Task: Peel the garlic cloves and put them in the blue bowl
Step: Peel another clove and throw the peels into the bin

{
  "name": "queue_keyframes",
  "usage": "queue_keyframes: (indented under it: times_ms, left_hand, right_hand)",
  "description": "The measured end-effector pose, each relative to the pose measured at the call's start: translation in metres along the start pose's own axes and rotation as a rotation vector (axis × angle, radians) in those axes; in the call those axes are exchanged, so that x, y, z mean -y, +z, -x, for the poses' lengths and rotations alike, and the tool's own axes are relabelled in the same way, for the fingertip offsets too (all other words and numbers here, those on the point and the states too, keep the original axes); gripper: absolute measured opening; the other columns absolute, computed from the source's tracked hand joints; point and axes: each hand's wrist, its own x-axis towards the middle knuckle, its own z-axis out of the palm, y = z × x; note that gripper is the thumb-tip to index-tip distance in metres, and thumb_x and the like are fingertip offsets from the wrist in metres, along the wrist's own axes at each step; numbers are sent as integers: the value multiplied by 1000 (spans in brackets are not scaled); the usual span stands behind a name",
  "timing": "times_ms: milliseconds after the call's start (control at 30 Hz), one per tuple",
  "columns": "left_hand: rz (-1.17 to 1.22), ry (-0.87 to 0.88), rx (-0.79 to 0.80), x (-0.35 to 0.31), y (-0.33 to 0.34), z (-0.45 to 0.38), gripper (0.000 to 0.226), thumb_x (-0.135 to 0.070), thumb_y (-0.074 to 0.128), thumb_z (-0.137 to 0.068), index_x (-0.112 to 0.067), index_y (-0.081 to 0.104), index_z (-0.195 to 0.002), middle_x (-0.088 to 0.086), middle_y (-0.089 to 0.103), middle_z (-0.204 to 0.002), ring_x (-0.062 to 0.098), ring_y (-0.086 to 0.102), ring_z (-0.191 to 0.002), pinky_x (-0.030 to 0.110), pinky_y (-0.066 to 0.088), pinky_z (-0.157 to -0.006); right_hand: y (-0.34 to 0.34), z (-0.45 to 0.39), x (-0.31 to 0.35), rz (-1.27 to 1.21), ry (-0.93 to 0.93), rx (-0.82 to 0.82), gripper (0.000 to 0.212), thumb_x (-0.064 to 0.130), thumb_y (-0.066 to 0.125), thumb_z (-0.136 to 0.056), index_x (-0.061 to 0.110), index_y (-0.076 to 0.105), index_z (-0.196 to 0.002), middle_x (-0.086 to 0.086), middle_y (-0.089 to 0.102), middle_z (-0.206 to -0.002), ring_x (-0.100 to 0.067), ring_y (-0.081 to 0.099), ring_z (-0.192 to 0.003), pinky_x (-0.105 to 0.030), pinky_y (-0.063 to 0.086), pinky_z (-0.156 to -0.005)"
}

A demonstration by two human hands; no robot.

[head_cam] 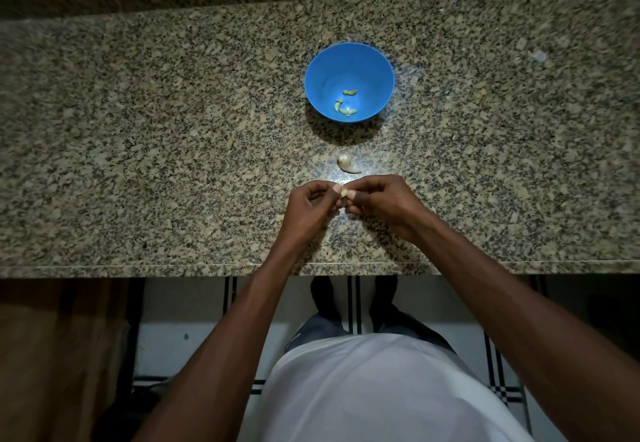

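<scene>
A blue bowl (pixel 349 64) stands on the granite counter with several peeled garlic cloves (pixel 345 106) lying in its bottom. Nearer to me, a pale piece of garlic (pixel 347 163) lies on the stone, between the bowl and my hands. My left hand (pixel 311 208) and my right hand (pixel 381 201) meet just above the counter, and their fingertips pinch one small garlic clove (pixel 344 193) between them. Most of that clove is hidden by my fingers.
The speckled granite counter (pixel 173 147) runs wide to both sides, with its front edge just below my wrists. A raised ledge lies along the back. Small pale scraps lie at the far right (pixel 540 56). Below the counter edge are a tiled floor and my legs.
</scene>
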Motion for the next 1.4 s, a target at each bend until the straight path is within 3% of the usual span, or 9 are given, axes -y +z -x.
queue_keyframes:
  times_ms: [167, 267, 500, 700, 800, 1033, 1167, 1267, 1400]
  left_hand:
    - [-74, 39, -12, -1, 5, 1, 21, -21, 64, -104, -2, 70, -113, 3, 75, -93, 7, 72, -83, 23, 57, -73]
    - [-152, 50, -14, 1, 11, 2, 21, -29, 59, -107, -10, 67, -113, 3, 74, -97, 13, 71, -88, 33, 60, -76]
    - [-278, 26, -41, 7, 8, 3, 21, -35, 53, -109, -17, 62, -114, 0, 69, -98, 13, 64, -83, 30, 53, -72]
    - [-280, 52, -47, 3, -6, -2, 12, -15, 77, -93, -16, 73, -105, -3, 75, -98, 5, 71, -90, 25, 61, -83]
    - [-230, 85, -32, 2, -7, 3, 20, -15, 77, -94, -17, 75, -113, -4, 76, -105, 2, 72, -95, 23, 60, -84]
    - [-31, -19, -41, -2, 0, 4, 22, -25, 83, -90, -6, 77, -99, 6, 79, -92, 17, 76, -86, 29, 62, -77]
    - [62, -61, -109, -4, 5, 3, 20, -19, 82, -89, -3, 77, -100, 5, 79, -87, 14, 76, -79, 25, 59, -69]
    - [96, -76, -138, -4, 7, 2, 22, -19, 81, -91, -1, 76, -103, 9, 79, -89, 16, 76, -79, 25, 59, -68]
    - [162, -94, -108, -6, 7, 3, 25, -14, 78, -92, 10, 74, -100, 12, 76, -77, 15, 72, -68, 24, 57, -64]
  right_hand:
    - [8, 2, 2, -340, 161, 17, 21, -2, 72, -94, 0, 74, -115, -16, 79, -105, -24, 76, -98, -29, 64, -80]
    - [13, 1, -1, -402, 176, 15, 28, 0, 72, -95, 2, 72, -123, -11, 79, -104, -20, 75, -98, -29, 64, -81]
    - [6, 9, -7, -213, 61, 12, 37, -7, 76, -90, -2, 65, -126, -23, 75, -100, -35, 78, -99, -41, 65, -88]
    - [-6, 10, -9, -67, 4, -42, 44, 1, 87, -82, 0, 66, -121, -17, 80, -100, -38, 78, -98, -50, 63, -91]
    - [-6, 9, -13, -67, -33, -65, 31, -1, 85, -84, -4, 72, -111, -23, 78, -100, -40, 77, -98, -54, 62, -95]
    - [0, 8, -14, 179, -214, -30, 16, 9, 85, -87, 4, 80, -101, -9, 81, -95, -25, 79, -93, -40, 64, -88]
    - [8, 10, -12, -66, -102, -45, 27, 6, 81, -88, -6, 72, -111, -17, 80, -95, -24, 79, -86, -31, 65, -79]
    - [11, 10, -12, -258, 17, -10, 20, 2, 76, -92, -6, 73, -110, -16, 79, -93, -22, 77, -87, -27, 64, -82]
    - [10, 9, -12, -112, -57, -65, 16, -1, 77, -91, -3, 75, -106, -17, 80, -92, -25, 79, -89, -29, 63, -81]
